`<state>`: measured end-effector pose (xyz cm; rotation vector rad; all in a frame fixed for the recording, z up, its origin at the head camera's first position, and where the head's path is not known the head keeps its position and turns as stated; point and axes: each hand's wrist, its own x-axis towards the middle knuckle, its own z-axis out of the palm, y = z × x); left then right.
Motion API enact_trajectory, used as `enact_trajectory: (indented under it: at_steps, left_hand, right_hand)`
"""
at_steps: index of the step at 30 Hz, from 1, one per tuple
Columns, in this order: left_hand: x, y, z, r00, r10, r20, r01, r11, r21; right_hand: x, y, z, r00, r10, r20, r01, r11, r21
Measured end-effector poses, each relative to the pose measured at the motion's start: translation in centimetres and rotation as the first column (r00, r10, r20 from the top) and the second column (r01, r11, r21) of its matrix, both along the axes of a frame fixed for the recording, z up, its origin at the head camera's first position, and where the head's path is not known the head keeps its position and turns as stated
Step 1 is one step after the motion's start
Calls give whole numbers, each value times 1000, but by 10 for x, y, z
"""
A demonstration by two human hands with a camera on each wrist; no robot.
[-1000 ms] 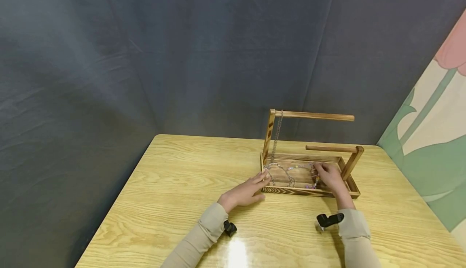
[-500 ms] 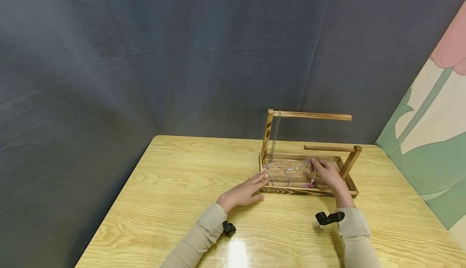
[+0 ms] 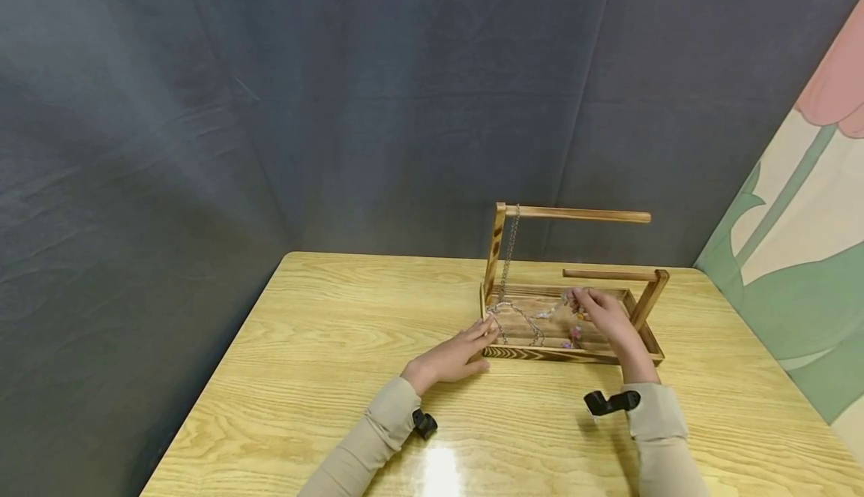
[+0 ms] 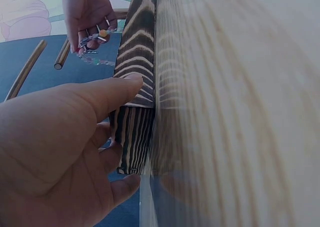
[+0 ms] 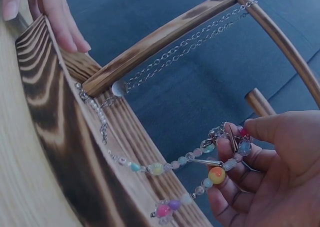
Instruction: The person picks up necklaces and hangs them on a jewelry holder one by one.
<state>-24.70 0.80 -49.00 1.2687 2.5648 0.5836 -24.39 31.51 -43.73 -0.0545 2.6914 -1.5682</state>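
Wood, dark-striped and smooth, forms a shallow oblong tray [image 3: 574, 355]; inside, toward its left end, lies a pale, pearly strand [image 5: 99, 114]. Silver chain [image 3: 510, 249] hangs from the higher round rod [image 3: 580, 214]. Above the tray, the right hand [image 3: 610, 324] pinches a glossy beaded strand [image 5: 216, 175], part trailing inside. The left hand [image 3: 452, 357], fingers nearly straight, touches the near-left corner.

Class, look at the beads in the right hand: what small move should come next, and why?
Probably raise the right hand a little, so the beaded strand rises clear of the wooden tray. That hand pinches one part of the strand while other beads hang lower, toward the tray, and the left hand rests against the tray's corner, which may steady it.
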Motion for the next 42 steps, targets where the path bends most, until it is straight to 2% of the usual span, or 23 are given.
enact_trajectory:
  at_steps: [27,42]
  left_hand:
    - [-1,0,-1,1000,2,-2,-2,1000,-3]
    - [0,0,-2,1000,3,-19,-3,1000,-7]
  right_hand:
    - [2,-13,18,998,40,-48,-42,998,-56]
    - [0,-23,35,993,44,-107,-48,998,-33]
